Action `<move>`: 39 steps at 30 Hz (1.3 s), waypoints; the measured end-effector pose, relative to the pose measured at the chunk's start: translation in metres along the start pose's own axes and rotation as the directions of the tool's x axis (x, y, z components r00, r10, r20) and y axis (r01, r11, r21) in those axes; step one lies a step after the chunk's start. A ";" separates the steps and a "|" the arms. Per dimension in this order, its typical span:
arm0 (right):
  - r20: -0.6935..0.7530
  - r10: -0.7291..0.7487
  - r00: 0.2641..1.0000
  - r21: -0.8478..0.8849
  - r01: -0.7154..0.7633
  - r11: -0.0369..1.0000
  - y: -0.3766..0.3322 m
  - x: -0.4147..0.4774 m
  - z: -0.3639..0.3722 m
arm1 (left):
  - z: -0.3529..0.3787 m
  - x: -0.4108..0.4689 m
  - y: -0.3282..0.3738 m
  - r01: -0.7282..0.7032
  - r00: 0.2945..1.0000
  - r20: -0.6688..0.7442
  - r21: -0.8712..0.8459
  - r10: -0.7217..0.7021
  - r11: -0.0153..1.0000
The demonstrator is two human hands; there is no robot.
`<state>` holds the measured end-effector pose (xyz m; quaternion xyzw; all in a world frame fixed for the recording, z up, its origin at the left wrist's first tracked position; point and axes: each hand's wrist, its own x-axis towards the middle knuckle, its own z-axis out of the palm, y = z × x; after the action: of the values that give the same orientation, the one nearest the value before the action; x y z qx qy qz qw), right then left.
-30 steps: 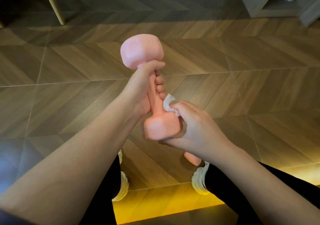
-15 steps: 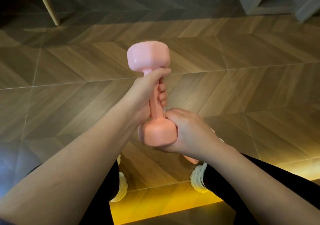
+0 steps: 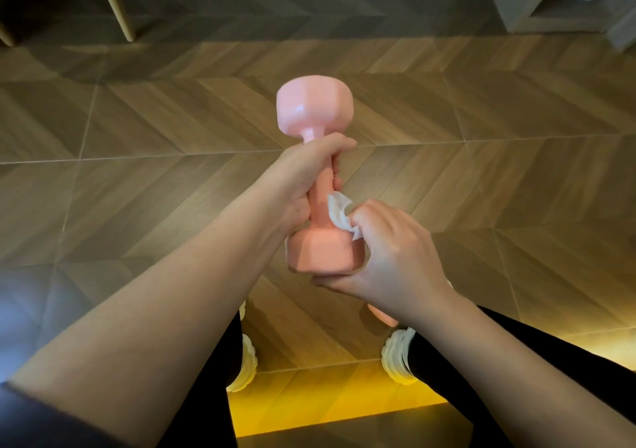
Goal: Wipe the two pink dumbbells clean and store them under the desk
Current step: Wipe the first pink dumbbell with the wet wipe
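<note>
With my left hand (image 3: 303, 186) I grip the handle of the upright pink dumbbell (image 3: 315, 110) at frame centre, and my right hand (image 3: 392, 251) pinches a white wipe (image 3: 339, 211) against its lower part. A second dumbbell (image 3: 380, 315) shows just below my right wrist, mostly hidden.

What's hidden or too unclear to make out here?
Head view only:
- Wipe: mostly bunched inside the right hand.
- Second dumbbell: only one pink end shows; the right wrist covers the rest.
- Held dumbbell: left hand wraps much of its handle.
- Furniture at the top: cut off by the frame edge.
</note>
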<state>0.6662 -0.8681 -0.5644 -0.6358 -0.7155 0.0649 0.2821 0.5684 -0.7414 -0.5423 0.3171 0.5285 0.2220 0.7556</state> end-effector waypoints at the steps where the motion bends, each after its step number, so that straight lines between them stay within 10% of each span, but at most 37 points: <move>1: -0.016 -0.005 1.000 0.002 0.005 1.000 -0.001 -0.001 0.001 | 0.001 0.000 -0.001 0.006 1.000 0.002 -0.007 -0.006 1.000; 20: 0.396 0.126 0.910 0.342 -0.274 0.899 0.010 0.009 -0.016 | 0.002 -0.008 0.003 -0.027 0.919 0.373 -0.260 0.126 0.965; 29: 0.195 0.062 0.979 0.184 -0.099 0.978 0.006 0.004 -0.017 | 0.002 -0.006 0.004 -0.028 0.927 0.363 -0.188 0.096 0.982; 39: 0.607 0.066 0.792 0.381 -0.362 0.851 0.008 0.005 -0.029 | 0.001 -0.003 -0.003 -0.122 0.971 0.213 0.055 0.108 0.991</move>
<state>0.6867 -0.8691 -0.5422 -0.5756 -0.6481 0.4600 0.1923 0.5683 -0.7456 -0.5425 0.3941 0.4338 0.2129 0.7818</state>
